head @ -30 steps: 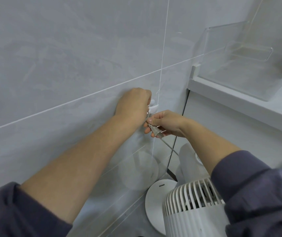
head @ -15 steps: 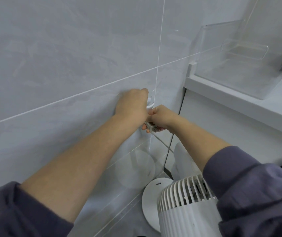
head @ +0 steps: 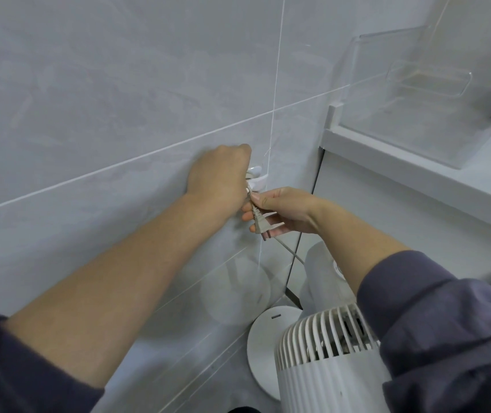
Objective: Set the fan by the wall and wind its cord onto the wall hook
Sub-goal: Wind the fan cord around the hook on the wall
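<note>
Tho nr hook [head: 257, 178], plug [head: 258, 219] near-vert, prongs-down

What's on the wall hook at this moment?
A few turns of the cord lie on the hook. The left hand covers its left side, so the rest is hidden.

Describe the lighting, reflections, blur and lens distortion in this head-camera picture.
Head view: soft, even light, no hard shadows; the glossy wall tile faintly mirrors the fan's base; the left hand looks slightly soft-edged, while the plug in the right hand is sharp; the wide lens skews the shelf and tile joints.
</note>
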Available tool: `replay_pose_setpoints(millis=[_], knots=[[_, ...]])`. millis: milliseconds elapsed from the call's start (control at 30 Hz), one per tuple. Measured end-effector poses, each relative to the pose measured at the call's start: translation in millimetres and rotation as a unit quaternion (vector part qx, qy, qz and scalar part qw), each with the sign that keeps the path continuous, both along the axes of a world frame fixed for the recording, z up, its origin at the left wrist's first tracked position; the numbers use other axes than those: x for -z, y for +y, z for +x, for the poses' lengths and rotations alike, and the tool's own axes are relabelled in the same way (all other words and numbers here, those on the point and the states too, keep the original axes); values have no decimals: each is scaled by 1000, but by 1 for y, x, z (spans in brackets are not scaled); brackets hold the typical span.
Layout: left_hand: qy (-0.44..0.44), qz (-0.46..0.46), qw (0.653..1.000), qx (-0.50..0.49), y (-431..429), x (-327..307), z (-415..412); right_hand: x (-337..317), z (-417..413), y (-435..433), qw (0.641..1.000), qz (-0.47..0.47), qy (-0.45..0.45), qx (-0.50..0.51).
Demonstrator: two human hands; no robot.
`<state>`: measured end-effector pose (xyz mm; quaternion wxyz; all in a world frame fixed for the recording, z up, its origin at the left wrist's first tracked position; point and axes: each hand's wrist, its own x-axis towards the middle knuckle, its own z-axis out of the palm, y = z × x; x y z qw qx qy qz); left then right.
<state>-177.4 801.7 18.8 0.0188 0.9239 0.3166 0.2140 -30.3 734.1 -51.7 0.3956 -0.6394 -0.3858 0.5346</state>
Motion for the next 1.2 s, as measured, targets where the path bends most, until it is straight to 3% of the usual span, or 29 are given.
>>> replay_pose_setpoints(millis=[300,467,667,800,900,1067,1200], knots=[[18,3,1000,-9,3,1,1,-1,-13,3,999,11,1,48],[14,-3,1000,-6,4,3,0,-8,-8,0,998,14,-50,44],[13,-2,1000,-2,4,5,-1,-10,-9,-1,999,-13,-34,15],[-8,5,1000,3,6,9,-2,-19,2,-10,993,53,-97,38],[-29,8,1000,6,4,13,-2,-27,11,-11,970,148,-169,87],[-49,31,998,12,3,20,-3,-25,9,-8,897,230,-355,132],[-48,50,998,11,2,21,-4,-31,11,-5,842,298,-413,179]])
